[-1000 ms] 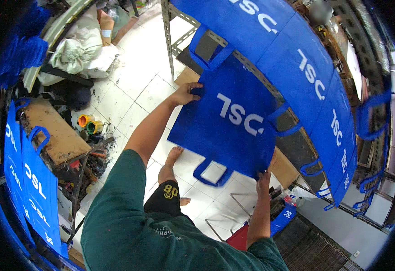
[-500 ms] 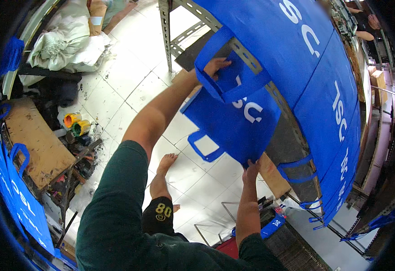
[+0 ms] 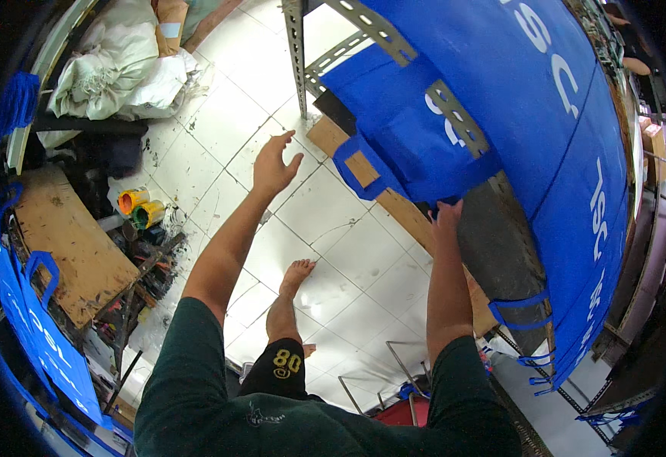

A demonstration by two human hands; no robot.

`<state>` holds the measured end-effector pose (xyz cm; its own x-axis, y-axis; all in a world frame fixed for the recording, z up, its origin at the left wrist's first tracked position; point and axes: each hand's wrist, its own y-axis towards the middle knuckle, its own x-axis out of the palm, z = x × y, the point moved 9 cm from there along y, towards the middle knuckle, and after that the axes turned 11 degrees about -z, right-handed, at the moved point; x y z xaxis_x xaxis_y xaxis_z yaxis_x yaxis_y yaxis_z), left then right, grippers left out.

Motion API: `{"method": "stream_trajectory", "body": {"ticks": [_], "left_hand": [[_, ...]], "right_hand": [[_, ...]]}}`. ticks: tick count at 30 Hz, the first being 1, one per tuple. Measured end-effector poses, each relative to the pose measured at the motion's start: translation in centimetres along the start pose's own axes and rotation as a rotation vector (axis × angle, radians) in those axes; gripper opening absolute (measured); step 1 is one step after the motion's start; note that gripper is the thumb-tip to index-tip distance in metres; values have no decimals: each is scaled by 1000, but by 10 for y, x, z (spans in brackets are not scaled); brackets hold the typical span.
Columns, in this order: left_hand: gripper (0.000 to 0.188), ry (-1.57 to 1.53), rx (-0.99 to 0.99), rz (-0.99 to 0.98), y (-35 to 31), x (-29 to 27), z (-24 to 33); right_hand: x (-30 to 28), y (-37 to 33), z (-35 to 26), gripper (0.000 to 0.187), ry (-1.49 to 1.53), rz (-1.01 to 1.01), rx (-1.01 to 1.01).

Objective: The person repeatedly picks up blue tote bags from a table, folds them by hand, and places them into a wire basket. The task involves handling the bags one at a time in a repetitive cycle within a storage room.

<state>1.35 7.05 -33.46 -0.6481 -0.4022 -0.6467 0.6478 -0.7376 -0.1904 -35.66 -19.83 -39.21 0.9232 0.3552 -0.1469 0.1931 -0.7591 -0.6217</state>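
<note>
1. My right grip (image 3: 446,217) pinches the lower edge of a blue bag (image 3: 405,141), its forearm rising almost straight from the lower right of the frame.
2. My left grip (image 3: 276,169) is empty, fingers spread and thumb apart, over the white tiled floor (image 3: 234,137) left of centre; that forearm slants up and rightward.
3. The bag sits upper right of centre, its handle lying over a wooden board (image 3: 405,217); a slotted metal bar (image 3: 457,114) partly covers its white lettering.
4. Larger white lettering marks the blue bags (image 3: 501,99) at upper right.
5. Yellow digits mark my black shorts (image 3: 260,373).
</note>
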Motion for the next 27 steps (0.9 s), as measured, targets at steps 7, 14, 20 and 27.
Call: {"method": "stream_trajectory", "body": {"ticks": [7,14,20,27], "left_hand": [[63,-134,-269,168,92,37,-19],[38,-254,-439,213,132,31,-13],[18,-386,-275,497,128,0,-14],[19,-350,-259,467,135,10,-4]], "right_hand": [[-12,14,-10,55,-223,-139,-124],[-25,9,-8,47,-36,87,-79],[0,20,13,43,-193,-20,-32],[-17,39,8,40,-726,156,-592]]}}
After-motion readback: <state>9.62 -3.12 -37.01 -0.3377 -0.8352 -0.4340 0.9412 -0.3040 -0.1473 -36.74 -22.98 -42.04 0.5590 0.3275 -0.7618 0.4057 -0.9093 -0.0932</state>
